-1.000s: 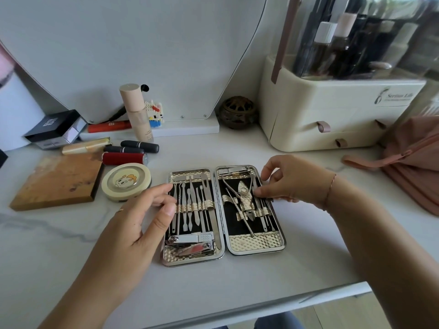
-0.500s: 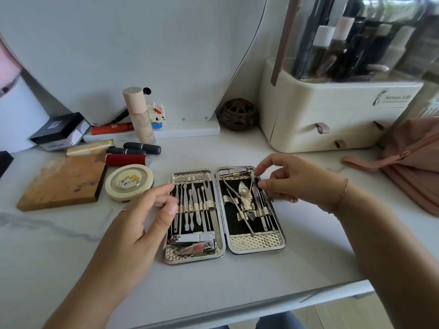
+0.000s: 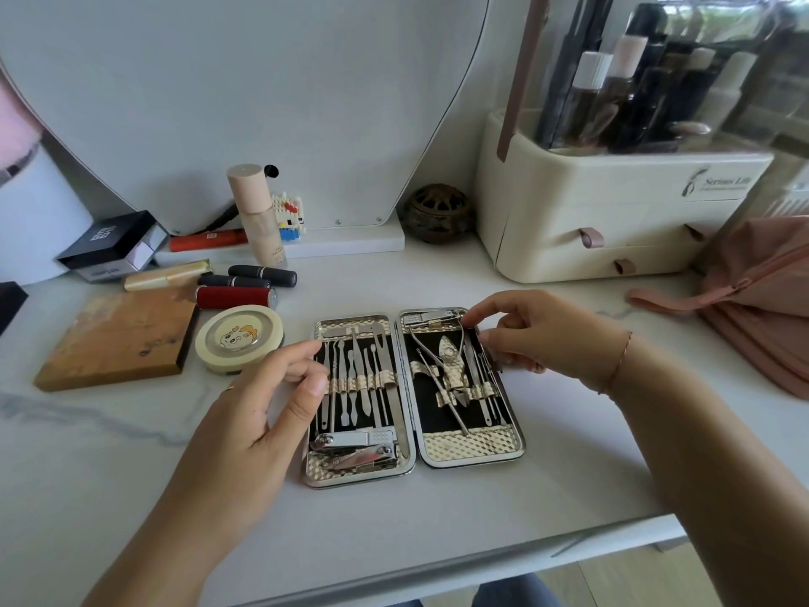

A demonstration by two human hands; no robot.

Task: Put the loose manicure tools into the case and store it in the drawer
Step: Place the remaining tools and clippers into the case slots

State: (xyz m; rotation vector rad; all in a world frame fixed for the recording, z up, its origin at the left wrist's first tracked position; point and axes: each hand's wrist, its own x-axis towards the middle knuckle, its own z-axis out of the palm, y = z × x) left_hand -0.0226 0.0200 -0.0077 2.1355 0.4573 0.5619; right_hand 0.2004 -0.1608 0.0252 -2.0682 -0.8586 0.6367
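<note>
The manicure case lies open flat on the white table, its two halves side by side. Slim steel tools sit under the gold strap in the left half, with nail clippers below them. Nippers and thin picks fill the right half. My left hand hovers at the case's left rim, thumb and fingers apart, holding nothing. My right hand pinches the upper right corner of the right half. The cream organizer behind has two shut drawers with brown pull tabs.
A pink pouch lies at the right. Left of the case are a round compact, a wooden block, lipsticks and a foundation bottle. A mirror stands behind. The table's front edge runs close below the case.
My right hand has lifted off the tools in the right half and moved to the case's upper right corner. My left hand stays by the left rim.
</note>
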